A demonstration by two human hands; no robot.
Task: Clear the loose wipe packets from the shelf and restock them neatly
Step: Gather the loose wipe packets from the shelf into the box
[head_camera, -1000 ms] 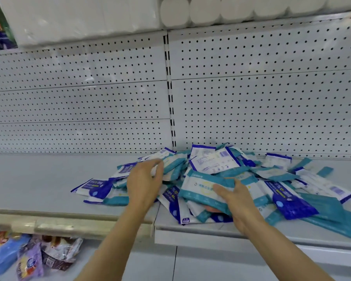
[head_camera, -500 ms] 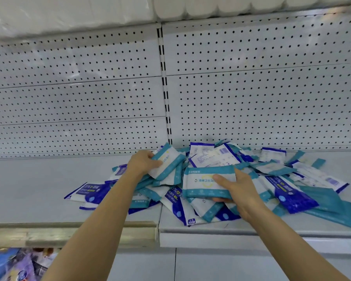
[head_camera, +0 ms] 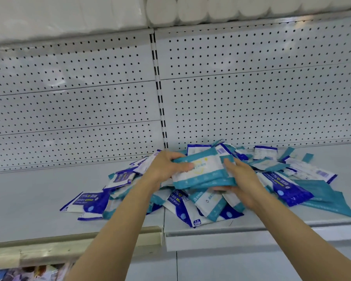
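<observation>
Both forearms extended, left hand (head_camera: 166, 167) and right hand (head_camera: 241, 179) — fingers curled, gripping.

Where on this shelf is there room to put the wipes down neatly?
The shelf is bare left of the loose packets, from the pegboard to the front edge. A small bare strip lies at far right behind the pile. The middle is crowded, where both hands hold a teal stack.

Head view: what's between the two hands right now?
A small stack of teal-edged wipe packets, gripped by the left hand at one end and the right hand at the other, held above the loose pile on the shelf.
</observation>
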